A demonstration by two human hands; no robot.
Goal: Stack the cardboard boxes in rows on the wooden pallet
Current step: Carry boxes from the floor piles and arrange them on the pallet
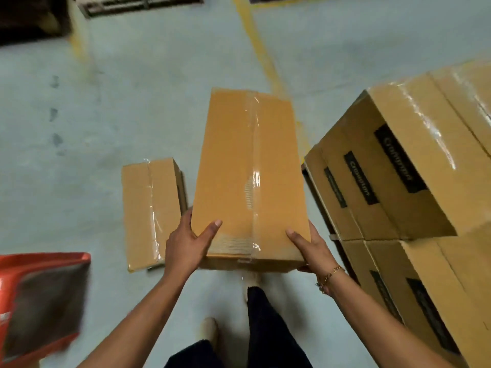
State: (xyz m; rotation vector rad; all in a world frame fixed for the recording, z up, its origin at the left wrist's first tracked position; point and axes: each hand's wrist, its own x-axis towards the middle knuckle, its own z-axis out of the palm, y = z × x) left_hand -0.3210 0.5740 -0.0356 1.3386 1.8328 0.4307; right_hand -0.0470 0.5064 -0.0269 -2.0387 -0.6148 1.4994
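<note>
I hold a long taped cardboard box (pixel 247 171) off the floor in front of me, its far end pointing away. My left hand (pixel 186 243) grips its near left corner and my right hand (pixel 308 245) grips its near right corner, thumbs on top. A second taped box (pixel 148 211) lies on the grey floor just left of the held one. On the right stands a stack of similar boxes (pixel 414 181) with black labels, in at least two layers. The pallet under that stack is mostly hidden; a dark strip shows at its left edge (pixel 309 179).
A red and dark object (pixel 39 296) sits at the lower left. Another wooden pallet (pixel 138 4) lies far back at the top. A yellow floor line (pixel 255 43) runs away from me. My legs and shoes (pixel 210 330) are below the held box.
</note>
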